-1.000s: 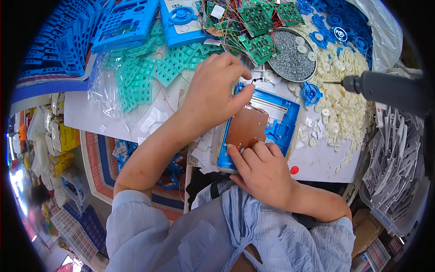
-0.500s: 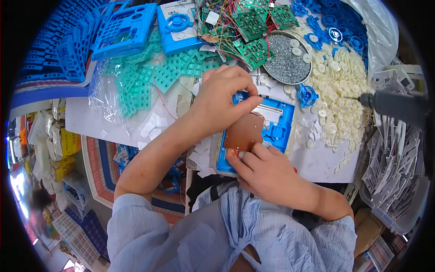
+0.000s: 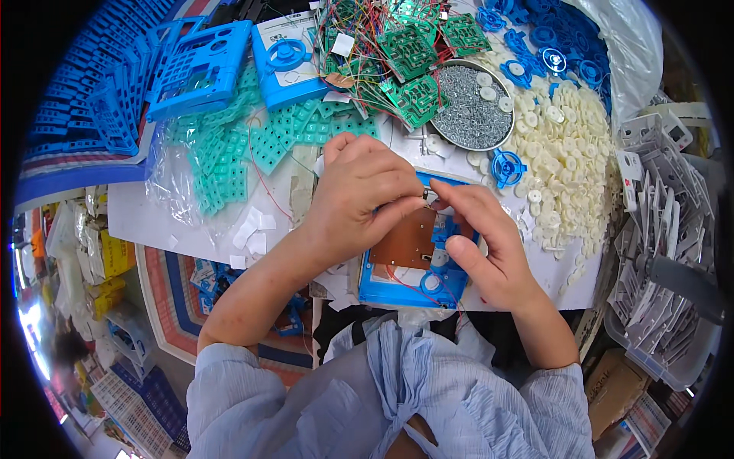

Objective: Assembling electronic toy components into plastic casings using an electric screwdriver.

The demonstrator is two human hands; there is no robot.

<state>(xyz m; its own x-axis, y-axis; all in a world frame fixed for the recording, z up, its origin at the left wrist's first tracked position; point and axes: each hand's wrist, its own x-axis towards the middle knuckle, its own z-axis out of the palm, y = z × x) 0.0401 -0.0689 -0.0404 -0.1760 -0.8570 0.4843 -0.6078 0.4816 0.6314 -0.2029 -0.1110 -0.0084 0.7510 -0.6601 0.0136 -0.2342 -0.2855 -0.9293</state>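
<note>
Head view: left hand (image 3: 355, 197) over the far part of the case (image 3: 376, 292), thumb and fingertips drawn together; cannot tell whether they grip anything. Right hand (image 3: 495, 251) over the case's right side, fingers curved, thumb parted from them, fingertips near the left's. Brown board (image 3: 404, 239) inside case. Screws (image 3: 468, 115) beyond case; discs (image 3: 569, 164) right of it; keypads (image 3: 220, 182) beyond, leftward.

Dark lettering is running across a brown cardboard box (image 3: 618, 392), lower right; small characters are marking turquoise keypads (image 3: 313, 128), upper left.
</note>
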